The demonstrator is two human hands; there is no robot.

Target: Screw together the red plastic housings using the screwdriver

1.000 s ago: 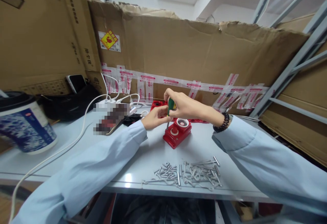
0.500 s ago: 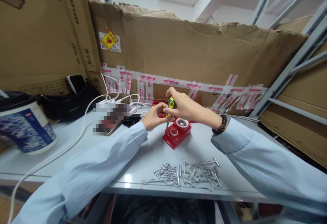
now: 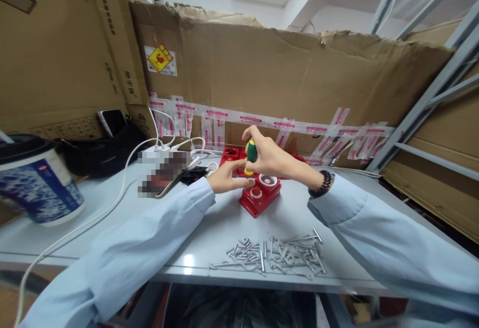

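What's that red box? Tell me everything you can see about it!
The red box is glossy and looks like plastic. It sits flat on the table, one corner toward us. On top are a white ring with a dark middle and a smaller pale ring around a red knob. A small spot, maybe a screw, shows near an edge. The left hand hides a bit of it; I can't tell whether hand or screwdriver touches it.

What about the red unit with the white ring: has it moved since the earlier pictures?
No: against the cardboard wall behind it, the red unit shows no visible shift in any direction.
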